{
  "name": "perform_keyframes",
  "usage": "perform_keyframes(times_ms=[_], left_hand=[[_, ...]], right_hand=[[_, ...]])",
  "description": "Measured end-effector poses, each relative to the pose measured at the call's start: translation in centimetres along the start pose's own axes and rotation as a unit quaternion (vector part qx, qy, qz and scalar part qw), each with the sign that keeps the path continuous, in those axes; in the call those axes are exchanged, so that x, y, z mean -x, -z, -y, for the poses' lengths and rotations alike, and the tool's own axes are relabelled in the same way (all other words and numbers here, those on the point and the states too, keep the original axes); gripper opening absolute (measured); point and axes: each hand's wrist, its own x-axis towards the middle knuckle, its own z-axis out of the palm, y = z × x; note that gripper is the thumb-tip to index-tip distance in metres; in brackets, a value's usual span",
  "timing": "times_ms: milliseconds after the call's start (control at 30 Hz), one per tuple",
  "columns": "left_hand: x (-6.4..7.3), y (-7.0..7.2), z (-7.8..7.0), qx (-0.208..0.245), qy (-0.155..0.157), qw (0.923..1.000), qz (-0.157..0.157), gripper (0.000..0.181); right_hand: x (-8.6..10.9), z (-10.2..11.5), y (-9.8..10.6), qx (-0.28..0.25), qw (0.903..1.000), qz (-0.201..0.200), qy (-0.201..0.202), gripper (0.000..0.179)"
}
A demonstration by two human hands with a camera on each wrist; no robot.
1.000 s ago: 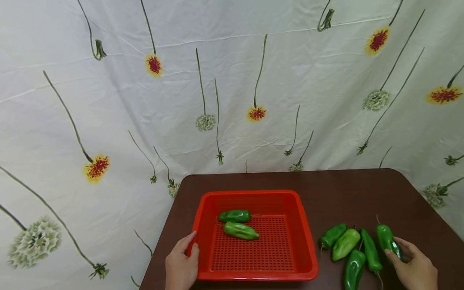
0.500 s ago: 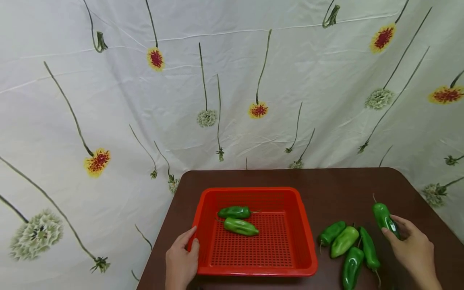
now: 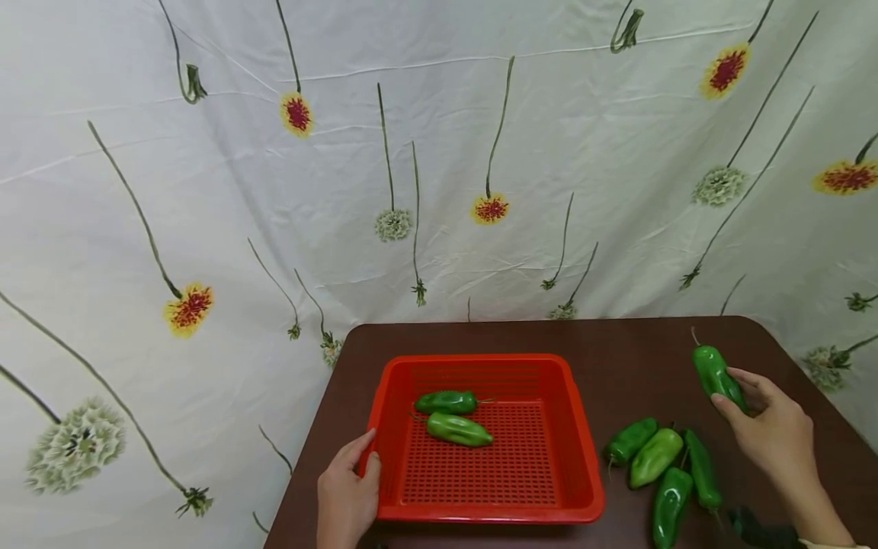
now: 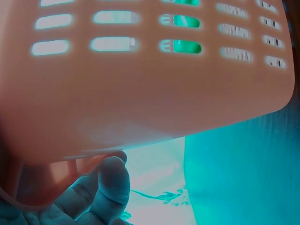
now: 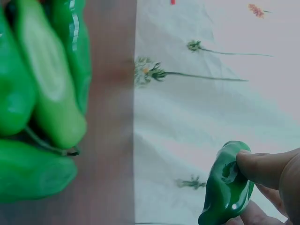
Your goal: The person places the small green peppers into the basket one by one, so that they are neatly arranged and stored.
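Note:
My right hand (image 3: 775, 427) holds a dark green pepper (image 3: 716, 376) between thumb and fingers, raised off the table; the pepper's stem points away from me. In the right wrist view the thumb presses against that pepper (image 5: 227, 183). My left hand (image 3: 347, 488) grips the left rim of a red plastic basket (image 3: 480, 515); in the left wrist view its fingers (image 4: 112, 183) curl at the basket's edge. Inside the basket lie two peppers, a darker one (image 3: 446, 402) and a lighter one (image 3: 458, 430) in front of it.
Several green peppers lie in a cluster on the brown table right of the basket, among them a light green one (image 3: 655, 457) and a dark one (image 3: 671, 507). A white flowered cloth (image 3: 439, 175) hangs behind the table (image 3: 638, 351).
My right hand has lifted the pepper off the table and carried it farther from me and slightly left. The left hand stays on the basket rim.

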Motion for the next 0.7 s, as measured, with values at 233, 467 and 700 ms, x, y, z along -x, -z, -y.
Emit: perform_keyframes(times_ms=[233, 467, 700], left_hand=[[0.0, -0.1, 0.0, 0.001, 0.001, 1.0000, -0.004, 0.034], [-0.1, 0.0, -0.1, 0.005, 0.002, 1.0000, -0.002, 0.033], [0.0, 0.0, 0.1, 0.002, 0.008, 1.0000, 0.003, 0.033]], right_hand=[[-1.2, 1.8, 0.3, -0.016, 0.9993, -0.014, 0.032, 0.057], [-2.1, 3.9, 0.0, -0.035, 0.9963, -0.017, 0.077, 0.053], [-2.7, 5.9, -0.9, -0.055, 0.9927, -0.012, 0.106, 0.051]])
